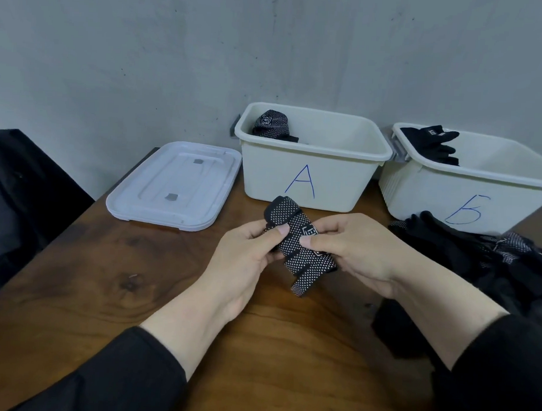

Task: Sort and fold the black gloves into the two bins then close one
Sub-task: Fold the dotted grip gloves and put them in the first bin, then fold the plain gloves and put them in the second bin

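While both hands work at the centre of the view, the left hand (246, 250) and right hand (351, 248) each pinch a black knit glove with white grip dots (296, 246), thumbs pressed on its upper face, fingers curled beneath. Glove sits half folded between them, held just above the dark wooden tabletop (107, 292); one dotted finger end hangs loose toward 6 o'clock.

Risk, as judged: that loose end could spring the fold open once either pinch lets go, since the knit looks springy and nothing pins it. A one-handed carry to a bin may also let the bundle unroll in the air.

Pose: both forearms come in from 6 o'clock in black sleeves, wrists angled inward, palms roughly facing each other.

Outward: at 12 o'clock, cream plastic bin marked A (311, 163), open, one folded dotted glove (271, 125) in its far left corner. At 2 o'clock, matching cream bin marked B (466, 193), open, plain black gloves (431, 143) draped at its left end. At 3 o'clock, heap of unsorted black gloves (477, 255) on the tabletop, touching the front of bin B. At 10 o'clock, white translucent plastic lid (175, 186) lying flat, beside bin A. Neither bin closed yet.
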`<state>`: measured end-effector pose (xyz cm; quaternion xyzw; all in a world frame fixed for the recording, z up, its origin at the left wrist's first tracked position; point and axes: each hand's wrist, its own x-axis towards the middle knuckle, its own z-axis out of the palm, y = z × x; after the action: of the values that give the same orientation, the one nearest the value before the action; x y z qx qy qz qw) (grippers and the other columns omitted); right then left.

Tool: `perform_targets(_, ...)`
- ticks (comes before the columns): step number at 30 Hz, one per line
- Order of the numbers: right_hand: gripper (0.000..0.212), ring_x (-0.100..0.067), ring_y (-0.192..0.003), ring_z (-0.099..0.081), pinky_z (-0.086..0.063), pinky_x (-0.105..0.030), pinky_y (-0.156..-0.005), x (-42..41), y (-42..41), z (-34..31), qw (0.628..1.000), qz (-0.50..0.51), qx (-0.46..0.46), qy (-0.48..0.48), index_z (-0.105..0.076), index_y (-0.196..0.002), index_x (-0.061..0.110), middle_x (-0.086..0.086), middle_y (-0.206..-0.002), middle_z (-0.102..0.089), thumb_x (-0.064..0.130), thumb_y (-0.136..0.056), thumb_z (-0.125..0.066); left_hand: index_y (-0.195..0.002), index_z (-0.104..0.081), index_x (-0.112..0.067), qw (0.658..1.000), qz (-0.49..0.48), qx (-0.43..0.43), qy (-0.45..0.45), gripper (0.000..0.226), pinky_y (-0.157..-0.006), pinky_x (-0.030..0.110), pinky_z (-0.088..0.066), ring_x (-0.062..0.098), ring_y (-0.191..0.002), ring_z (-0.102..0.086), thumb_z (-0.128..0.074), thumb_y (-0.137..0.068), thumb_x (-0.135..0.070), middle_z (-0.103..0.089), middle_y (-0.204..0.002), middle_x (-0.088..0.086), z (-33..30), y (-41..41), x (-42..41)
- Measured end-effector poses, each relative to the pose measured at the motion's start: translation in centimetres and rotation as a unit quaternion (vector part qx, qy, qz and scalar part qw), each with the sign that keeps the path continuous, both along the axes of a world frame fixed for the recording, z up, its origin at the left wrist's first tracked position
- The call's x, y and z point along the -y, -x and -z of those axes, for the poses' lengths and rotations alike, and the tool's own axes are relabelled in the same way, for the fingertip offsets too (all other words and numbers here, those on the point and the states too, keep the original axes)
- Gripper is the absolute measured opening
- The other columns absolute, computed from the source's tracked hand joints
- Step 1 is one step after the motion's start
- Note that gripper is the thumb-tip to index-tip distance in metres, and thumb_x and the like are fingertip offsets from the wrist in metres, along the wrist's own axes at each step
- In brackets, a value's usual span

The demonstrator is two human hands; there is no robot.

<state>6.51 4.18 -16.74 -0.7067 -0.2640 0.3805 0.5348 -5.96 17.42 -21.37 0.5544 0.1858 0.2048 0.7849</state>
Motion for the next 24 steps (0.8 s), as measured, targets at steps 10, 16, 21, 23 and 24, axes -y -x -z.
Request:
perform_targets(10,0.017,-0.034,-0.095,-0.070,-0.054,-0.041,-0.091,2.2,-5.3,-8.4,0.994,0.051,0.089,-0.047,-0.075,-0.083,0.005,-0.024,-0.105,-0.074,0.017,-0.093,-0.067,-0.145,-0.050,-0.037,0.899,-0.181,-0.040,-0.396,0.048,-0.105,0.011,-0.034,-0.012,-0.126,-0.045,-0.051,-0.099,-0.049,-0.054,-0.135,-0.027,-1.6,-0.9,-3.9)
perform_targets(16,0.017,-0.023,-0.081,-0.069,-0.057,-0.036,-0.085,-0.8,-12.7,-14.2,0.972,0.129,0.194,-0.013,-0.070,-0.083,0.002,-0.016,-0.090,-0.074,0.016,-0.093,-0.070,-0.139,-0.059,-0.021,0.752,-0.212,-0.045,-0.623,0.058,-0.112,0.037,-0.029,0.018,-0.135,-0.042,-0.041,-0.095,-0.054,-0.051,-0.146,-0.001,-4.5,-6.1,-10.1)
perform_targets(21,0.013,-0.013,-0.056,-0.070,-0.056,-0.021,-0.051,-5.3,-16.5,-13.5,0.965,0.161,0.202,0.048,-0.069,-0.089,-0.003,-0.016,-0.081,-0.072,0.009,-0.091,-0.072,-0.137,-0.062,-0.020,0.700,-0.140,-0.138,-0.687,0.079,-0.116,0.046,-0.030,0.025,-0.143,-0.039,-0.023,-0.089,-0.070,-0.050,-0.150,0.005,-5.7,-9.6,-12.1)
perform_targets(23,0.012,-0.014,-0.053,-0.070,-0.057,-0.023,-0.049,-6.9,-17.4,-12.6,0.966,0.167,0.183,0.076,-0.066,-0.087,-0.006,-0.017,-0.079,-0.071,0.005,-0.091,-0.072,-0.142,-0.055,-0.026,0.681,-0.117,-0.179,-0.701,0.087,-0.119,0.048,-0.024,0.023,-0.149,-0.027,-0.015,-0.083,-0.076,-0.040,-0.156,0.001,-6.1,-10.2,-12.4)
perform_targets(24,0.012,-0.015,-0.051,-0.069,-0.058,-0.026,-0.049,-7.8,-17.9,-11.9,0.966,0.169,0.173,0.094,-0.065,-0.088,-0.007,-0.018,-0.078,-0.070,0.003,-0.091,-0.072,-0.145,-0.050,-0.030,0.679,-0.102,-0.196,-0.700,0.090,-0.121,0.047,-0.019,0.021,-0.151,-0.019,-0.011,-0.080,-0.079,-0.034,-0.160,-0.003,-6.3,-10.4,-12.5)
